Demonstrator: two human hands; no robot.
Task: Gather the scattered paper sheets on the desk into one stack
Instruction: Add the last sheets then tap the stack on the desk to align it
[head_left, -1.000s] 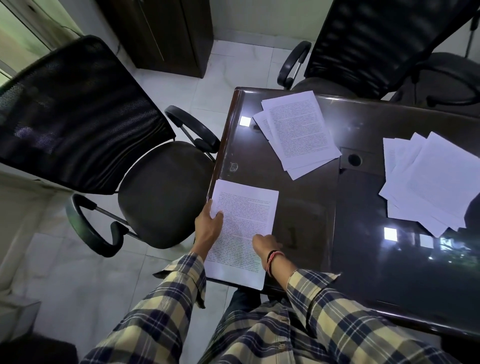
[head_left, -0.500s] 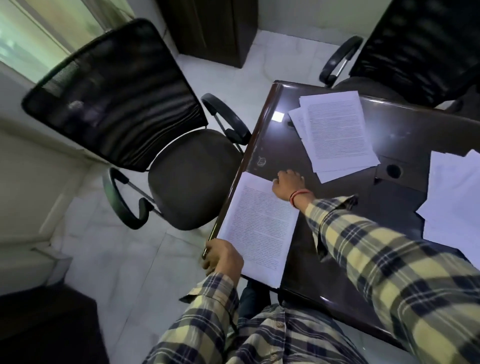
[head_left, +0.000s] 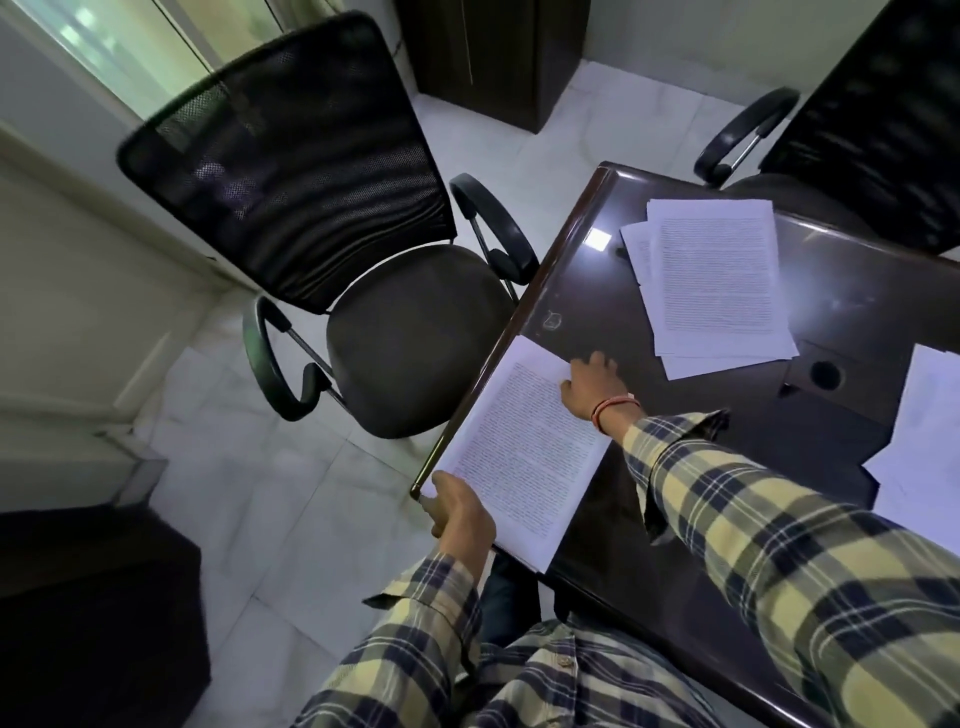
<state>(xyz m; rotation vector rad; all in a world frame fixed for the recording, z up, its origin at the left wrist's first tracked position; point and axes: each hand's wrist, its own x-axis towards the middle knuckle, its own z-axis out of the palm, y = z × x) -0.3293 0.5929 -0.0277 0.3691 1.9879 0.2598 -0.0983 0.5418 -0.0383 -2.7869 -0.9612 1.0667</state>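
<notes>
A stack of printed sheets (head_left: 524, 457) lies at the near left corner of the dark glossy desk (head_left: 613, 530), overhanging its edges. My left hand (head_left: 462, 512) grips the stack's near left corner. My right hand (head_left: 592, 387) rests on the stack's far edge, fingers spread on the paper. A second loose pile of printed sheets (head_left: 714, 283) lies farther back on the desk, fanned unevenly. A third pile of white sheets (head_left: 924, 441) sits at the right edge of the view, partly cut off.
A black mesh office chair (head_left: 358, 260) stands left of the desk, close to its edge. Another black chair (head_left: 852, 130) is behind the desk. A round cable hole (head_left: 825, 375) sits between the far piles. A dark cabinet (head_left: 498, 52) stands on the tiled floor.
My left hand slid from the sheet's left side down to its near corner. My right hand moved from the near edge up to the far edge. The view swung left.
</notes>
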